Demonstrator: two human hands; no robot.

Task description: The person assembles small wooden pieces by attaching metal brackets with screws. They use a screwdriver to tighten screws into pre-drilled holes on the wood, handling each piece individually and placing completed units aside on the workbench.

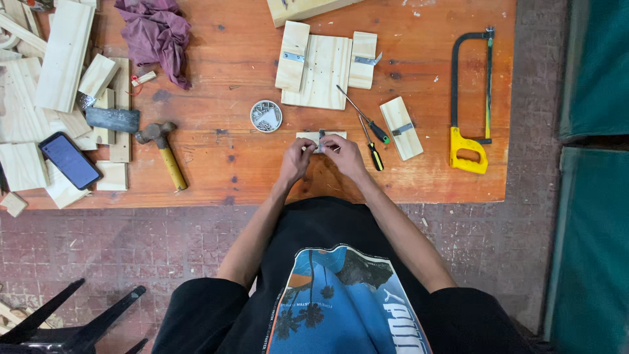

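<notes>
Both hands meet over a small pale wood block [321,136] with a metal hinge on it, near the front of the orange wooden table [223,98]. My left hand [296,160] pinches the block's left end. My right hand [343,155] grips its right end, fingers on the hinge. Just right of my right hand lie two screwdrivers [372,131], one green-handled, one yellow-handled. A round tin of screws [266,116] sits a little up and left of the block.
Behind the block lies a hinged wooden panel assembly [325,63]; another hinged block [401,127] is at right. A yellow-handled hacksaw [470,111] lies far right. A hammer [162,149], phone [69,160], wood offcuts [62,59] and purple rag [157,34] fill the left side.
</notes>
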